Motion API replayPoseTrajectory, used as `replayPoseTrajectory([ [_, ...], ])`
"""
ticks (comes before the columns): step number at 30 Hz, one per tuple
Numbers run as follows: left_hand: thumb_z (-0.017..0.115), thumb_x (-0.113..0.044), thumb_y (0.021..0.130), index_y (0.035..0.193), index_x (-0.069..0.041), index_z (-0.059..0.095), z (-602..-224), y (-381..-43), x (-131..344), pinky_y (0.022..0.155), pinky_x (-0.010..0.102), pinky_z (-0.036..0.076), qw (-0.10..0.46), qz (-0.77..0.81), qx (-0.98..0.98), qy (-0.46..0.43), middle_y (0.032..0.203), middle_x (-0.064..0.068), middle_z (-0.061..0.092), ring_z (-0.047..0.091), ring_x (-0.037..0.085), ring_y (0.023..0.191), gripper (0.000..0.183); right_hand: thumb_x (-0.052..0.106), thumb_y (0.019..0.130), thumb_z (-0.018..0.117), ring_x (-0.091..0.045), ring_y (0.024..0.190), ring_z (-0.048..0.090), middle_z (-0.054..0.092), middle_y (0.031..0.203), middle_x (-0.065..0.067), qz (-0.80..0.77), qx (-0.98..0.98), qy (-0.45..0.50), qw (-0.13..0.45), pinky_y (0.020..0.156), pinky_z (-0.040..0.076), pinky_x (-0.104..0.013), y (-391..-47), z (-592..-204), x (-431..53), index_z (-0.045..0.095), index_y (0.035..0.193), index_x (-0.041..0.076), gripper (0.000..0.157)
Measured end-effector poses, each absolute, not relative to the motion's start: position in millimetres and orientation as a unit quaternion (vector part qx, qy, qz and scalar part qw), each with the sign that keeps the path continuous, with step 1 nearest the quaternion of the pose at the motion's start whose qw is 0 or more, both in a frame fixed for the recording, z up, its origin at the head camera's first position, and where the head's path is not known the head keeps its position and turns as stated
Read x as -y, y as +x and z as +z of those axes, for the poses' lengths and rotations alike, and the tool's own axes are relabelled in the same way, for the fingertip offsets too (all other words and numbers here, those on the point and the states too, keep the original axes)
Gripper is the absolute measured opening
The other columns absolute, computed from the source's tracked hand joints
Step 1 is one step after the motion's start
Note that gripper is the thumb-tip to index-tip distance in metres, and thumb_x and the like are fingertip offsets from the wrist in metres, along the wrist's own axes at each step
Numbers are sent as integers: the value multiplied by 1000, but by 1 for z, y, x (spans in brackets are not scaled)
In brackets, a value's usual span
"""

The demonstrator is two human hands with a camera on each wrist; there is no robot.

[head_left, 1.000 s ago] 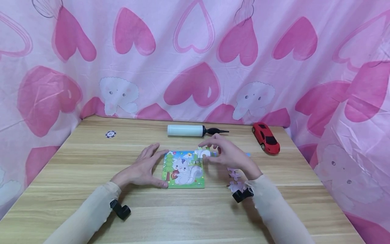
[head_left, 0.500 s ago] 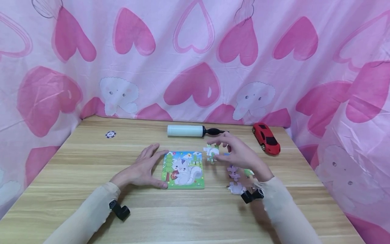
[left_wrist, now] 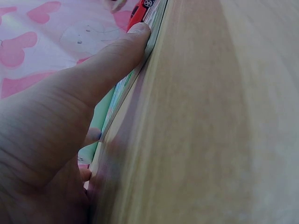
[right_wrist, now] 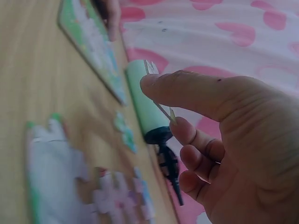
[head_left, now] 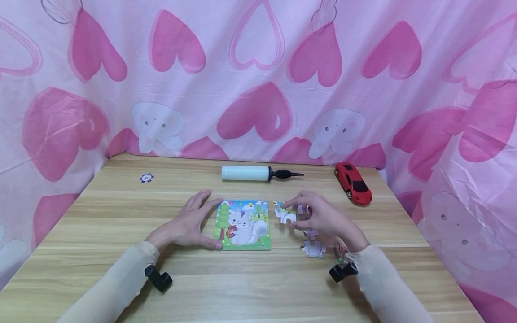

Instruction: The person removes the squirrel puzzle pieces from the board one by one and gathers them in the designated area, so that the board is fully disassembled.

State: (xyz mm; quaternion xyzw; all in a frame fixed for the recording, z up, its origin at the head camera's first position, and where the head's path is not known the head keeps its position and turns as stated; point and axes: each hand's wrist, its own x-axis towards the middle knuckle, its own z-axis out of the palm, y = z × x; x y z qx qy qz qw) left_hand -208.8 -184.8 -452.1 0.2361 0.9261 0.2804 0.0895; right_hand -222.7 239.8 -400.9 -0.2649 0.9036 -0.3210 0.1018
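A square picture board (head_left: 242,224) with a squirrel and trees lies flat on the table. My left hand (head_left: 183,224) rests at its left side, fingers spread and fairly straight, the thumb on the lower left corner. In the left wrist view the thumb (left_wrist: 117,58) lies along the board's edge. My right hand (head_left: 325,220) pinches a white jigsaw piece (head_left: 287,218) between thumb and fingers, right of the board. From the right wrist view, this piece is held edge-on above the table, partly hidden by the thumb. A small green and white piece (right_wrist: 124,131) lies below it.
Several more jigsaw pieces (head_left: 313,249) lie below and under my right hand, some hidden by it. A pale pump (head_left: 246,173) with a black end lies behind the board. A red toy car (head_left: 353,184) stands at the back right, a poker chip (head_left: 146,178) at the back left.
My right hand has moved right and toward me, away from the board's upper right corner, with the jigsaw piece turning in its fingers. My left hand has stayed in place.
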Motion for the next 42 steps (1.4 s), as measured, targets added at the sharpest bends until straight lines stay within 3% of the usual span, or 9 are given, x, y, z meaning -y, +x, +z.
replayPoseTrajectory([
  [8, 95, -76, 69, 175, -21, 35, -451, -208, 184, 128, 83, 16, 89, 281, -926, 237, 183, 27, 9, 6, 54, 168, 134, 26, 95, 93, -24, 107, 57, 66, 123, 7, -342, -894, -249, 146, 86, 54, -35, -216, -421, -237, 78, 140, 37, 49],
  [14, 95, -76, 69, 175, -21, 36, -451, -208, 184, 128, 83, 17, 89, 280, -926, 239, 183, 27, 9, 8, 53, 167, 134, 24, 92, 96, -22, 109, 57, 68, 127, 11, -334, -896, -254, 148, 89, 55, -36, -216, -425, -233, 78, 141, 37, 55],
  [42, 95, -76, 69, 175, -21, 36, -451, -208, 185, 128, 83, 17, 87, 284, -925, 238, 183, 27, 10, 8, 53, 167, 133, 29, 93, 95, -20, 110, 56, 68, 125, 11, -316, -901, -255, 155, 87, 52, -35, -217, -426, -231, 78, 140, 37, 51],
])
